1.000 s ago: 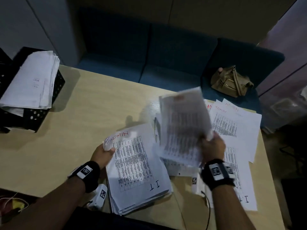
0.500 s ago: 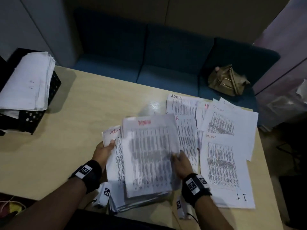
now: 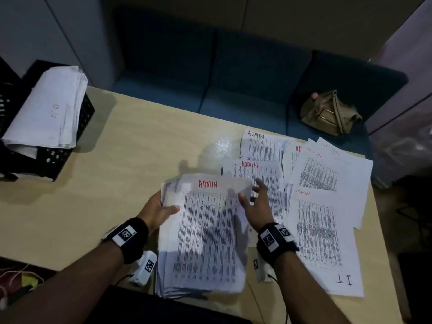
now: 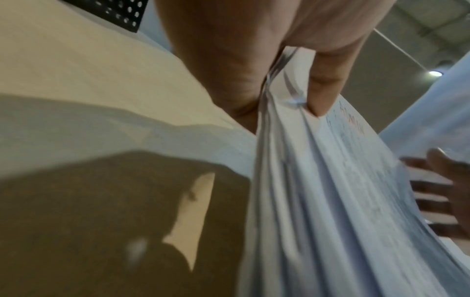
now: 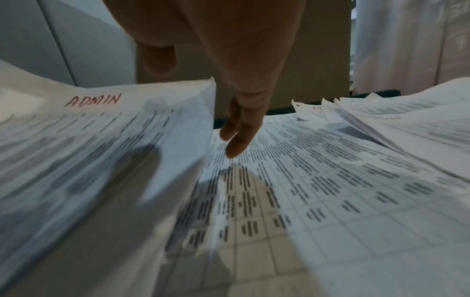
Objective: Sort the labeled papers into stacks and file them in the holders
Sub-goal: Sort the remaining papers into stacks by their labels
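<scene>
A thick stack of printed sheets point(image 3: 205, 235) topped by a page marked ADMIN in red lies at the table's near edge. My left hand point(image 3: 159, 209) grips its left edge, thumb on top and fingers under, as the left wrist view shows on the stack point(image 4: 318, 180). My right hand point(image 3: 256, 206) hovers open just right of the stack's top corner, fingers spread and holding nothing; in the right wrist view its fingertips point(image 5: 236, 140) hang above a loose sheet point(image 5: 330, 180). More ADMIN sheets point(image 3: 311, 178) lie fanned out to the right, one also marked IT.
A black perforated holder point(image 3: 58, 157) with white papers point(image 3: 46, 108) in it stands at the table's far left. A tan handbag point(image 3: 329, 112) sits on the blue sofa point(image 3: 210, 85) behind the wooden table point(image 3: 117, 171).
My right hand carried a sheet from the right pile leftward, laid it on top of the stack and let it go. My left hand kept its hold on the stack's edge.
</scene>
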`<state>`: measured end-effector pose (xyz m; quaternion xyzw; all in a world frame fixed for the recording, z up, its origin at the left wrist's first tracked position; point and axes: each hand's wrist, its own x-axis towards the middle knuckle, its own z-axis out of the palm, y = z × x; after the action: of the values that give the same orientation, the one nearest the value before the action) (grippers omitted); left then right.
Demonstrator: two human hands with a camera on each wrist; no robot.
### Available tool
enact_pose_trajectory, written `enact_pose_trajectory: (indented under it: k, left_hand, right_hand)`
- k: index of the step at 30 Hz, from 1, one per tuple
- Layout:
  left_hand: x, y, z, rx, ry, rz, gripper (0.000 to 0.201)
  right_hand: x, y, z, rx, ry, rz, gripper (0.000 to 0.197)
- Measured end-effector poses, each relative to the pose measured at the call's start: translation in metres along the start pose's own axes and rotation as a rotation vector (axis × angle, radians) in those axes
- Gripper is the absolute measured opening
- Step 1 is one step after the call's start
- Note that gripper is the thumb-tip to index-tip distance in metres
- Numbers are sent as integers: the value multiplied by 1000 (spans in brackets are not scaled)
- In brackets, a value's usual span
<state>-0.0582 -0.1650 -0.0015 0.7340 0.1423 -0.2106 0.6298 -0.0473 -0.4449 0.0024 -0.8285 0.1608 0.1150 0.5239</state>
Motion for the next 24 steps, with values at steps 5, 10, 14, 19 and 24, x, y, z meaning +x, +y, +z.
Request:
enact_pose_trajectory:
  k: [5,10,14,19,24]
  left_hand:
    - [-7,9,8,88,-60,8,67]
    - [-12,10,16,247,-26,8,62]
    - [-4,0,11,263,62,-45,33]
    - [3,-14,6,267,138,-124,38]
    - [5,-18,7,225,190,-184,43]
  right_hand:
    - [7,-9,19,-97,-88,-51,63]
    - [5,-2,27,-281,-119,-102,40]
    - [15,17,-9,-485,246,92,39]
    - [11,46,-37,-589,271,371,61]
    - [9,44,-32,-298,281,402,81]
